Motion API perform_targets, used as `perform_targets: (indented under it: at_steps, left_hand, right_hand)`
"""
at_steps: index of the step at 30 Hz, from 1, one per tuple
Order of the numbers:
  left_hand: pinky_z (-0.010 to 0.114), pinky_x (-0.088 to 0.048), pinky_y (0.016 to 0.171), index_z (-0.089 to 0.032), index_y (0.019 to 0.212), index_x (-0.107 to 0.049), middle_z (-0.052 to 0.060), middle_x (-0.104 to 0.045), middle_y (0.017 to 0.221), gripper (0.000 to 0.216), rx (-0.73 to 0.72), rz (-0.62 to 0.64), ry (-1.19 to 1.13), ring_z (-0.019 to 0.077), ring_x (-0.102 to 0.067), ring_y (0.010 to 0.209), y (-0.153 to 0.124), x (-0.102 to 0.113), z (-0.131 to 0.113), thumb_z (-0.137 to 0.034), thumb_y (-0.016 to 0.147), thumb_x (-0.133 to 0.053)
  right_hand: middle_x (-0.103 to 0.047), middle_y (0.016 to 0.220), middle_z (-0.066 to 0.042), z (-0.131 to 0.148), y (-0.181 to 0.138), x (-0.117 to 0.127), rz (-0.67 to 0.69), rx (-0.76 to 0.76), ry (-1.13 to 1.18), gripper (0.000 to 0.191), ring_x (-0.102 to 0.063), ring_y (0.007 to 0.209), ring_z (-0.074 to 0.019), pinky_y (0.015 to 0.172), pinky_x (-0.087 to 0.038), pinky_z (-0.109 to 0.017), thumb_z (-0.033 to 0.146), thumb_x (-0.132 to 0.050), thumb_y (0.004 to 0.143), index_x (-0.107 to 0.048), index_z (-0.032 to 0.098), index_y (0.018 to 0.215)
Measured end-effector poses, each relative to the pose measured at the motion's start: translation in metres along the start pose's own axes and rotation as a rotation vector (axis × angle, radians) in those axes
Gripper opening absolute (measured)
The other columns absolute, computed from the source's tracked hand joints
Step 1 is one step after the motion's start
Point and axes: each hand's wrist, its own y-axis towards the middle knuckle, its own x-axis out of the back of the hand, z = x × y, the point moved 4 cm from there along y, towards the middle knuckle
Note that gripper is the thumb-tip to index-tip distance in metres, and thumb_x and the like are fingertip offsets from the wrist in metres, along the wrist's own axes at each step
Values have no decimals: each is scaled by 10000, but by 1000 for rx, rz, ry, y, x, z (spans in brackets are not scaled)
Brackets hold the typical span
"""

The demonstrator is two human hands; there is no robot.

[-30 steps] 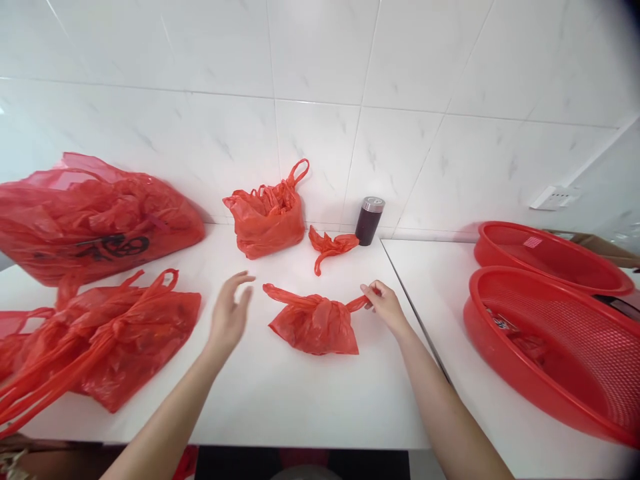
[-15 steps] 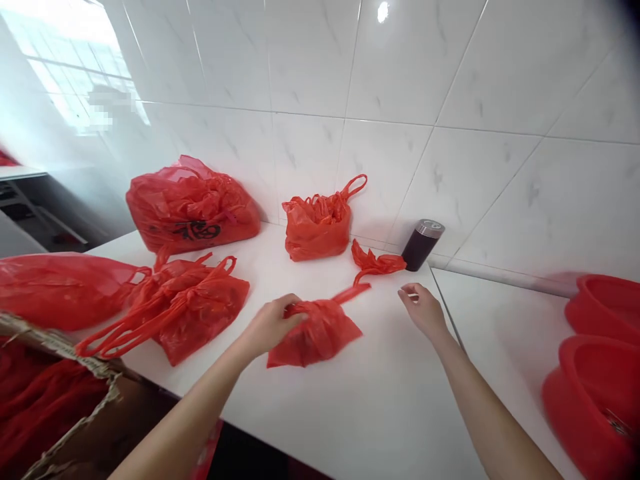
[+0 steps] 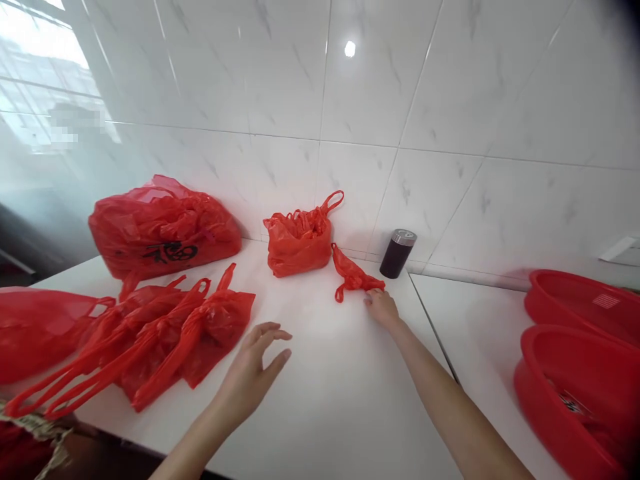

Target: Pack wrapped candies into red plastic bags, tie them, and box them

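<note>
My right hand [image 3: 383, 307] reaches to the back of the table, its fingers closed on the right end of a small crumpled red plastic bag [image 3: 353, 275]. My left hand [image 3: 257, 363] hovers over the white tabletop with fingers apart, holding nothing. Left of it lies a knotted red plastic bag [image 3: 220, 323], with similar tied bags [image 3: 155, 340] overlapping beside it, their long handles trailing toward the front left. Just behind the small bag stands a dark cylinder with a silver lid [image 3: 399, 253].
Against the tiled wall sit a large stuffed red bag [image 3: 165, 230] with black print and a smaller full red bag [image 3: 300, 247]. Red plastic basins [image 3: 530, 373] stand at the right, past a seam in the white table [image 3: 320, 427]. A box's ragged edge [image 3: 35, 423] shows lower left.
My left hand has let go of the knotted bag, which now lies with the other tied bags on the left. My right hand has reached forward and taken hold of the small crumpled bag.
</note>
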Motion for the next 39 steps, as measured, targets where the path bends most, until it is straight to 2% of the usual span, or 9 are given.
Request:
perform_targets:
  at_steps: [6,11,14,19,24,27,31,35,39]
  left_hand:
    - [423,-410,1004,-293,1132,-566,47,-537,1273,279,114,99,-264,243,-504,1196,29,-53,-4,-421,901,-478]
    - [423,-442,970,-267,1116,-584,64,-578,1212,276,42,160,-318,251,-535,1154,29,-94,-23,-379,877,-501]
    - [418,-462,938,-284,1110,-593,56,-587,1202,263,-3,237,-317,251,-565,1114,14,-109,-33,-347,874,-495]
    - [419,-438,978,-296,1076,-608,54,-582,1215,258,75,202,-319,263,-530,1172,9,-94,-17,-389,865,-494]
    - [416,-431,1001,-282,1232,-504,85,-494,1367,513,382,69,-646,275,-499,1229,27,-64,-4,-601,830,-510]
    - [425,-493,926,-307,1360,-388,96,-472,1423,646,598,179,-980,274,-565,1170,29,-73,-19,-674,832,-456]
    - [385,-502,900,-235,1177,-598,103,-656,1211,484,496,428,-1075,264,-631,1070,23,-96,-44,-501,780,-677]
    - [332,-520,818,-169,850,-686,61,-706,861,285,445,363,-1075,197,-660,822,22,-100,-32,-417,727,-756]
    - [320,-521,819,-180,869,-688,19,-668,816,309,447,197,-1000,156,-629,782,27,-80,-9,-430,706,-765]
  right_hand:
    - [-610,1202,-56,0,-37,21,-102,22,65,293,-537,1113,-191,905,-427,-300,255,-394,955,-626,225,1131]
    - [-388,1469,-49,13,-12,35,-130,93,76,296,-307,1348,-256,1078,-269,-384,246,-558,873,-630,261,1160]
    - [-479,1399,-62,18,7,31,-94,104,108,318,-342,1325,-279,1072,-248,-426,159,-619,799,-646,250,1102]
    - [-656,935,-72,10,3,19,-56,-1,286,111,-580,957,-220,886,-394,-370,115,-519,814,-582,187,870]
    - [-603,881,9,14,-48,34,8,52,561,40,-582,816,-146,739,-454,-267,227,-479,859,-450,227,887]
    - [-566,883,26,30,-96,59,71,124,740,56,-553,820,-132,740,-449,-251,263,-491,873,-444,237,886]
    - [-553,863,15,43,-149,80,224,83,1200,126,-528,760,-137,675,-428,-255,327,-546,884,-463,232,877]
    - [-538,831,24,-2,-165,78,-245,-275,1495,312,-540,715,-142,607,-411,-241,412,-637,797,-380,236,800]
    - [-557,913,-25,-40,-173,68,-456,-514,1246,275,-582,810,-201,633,-471,-300,419,-592,767,-387,245,825]
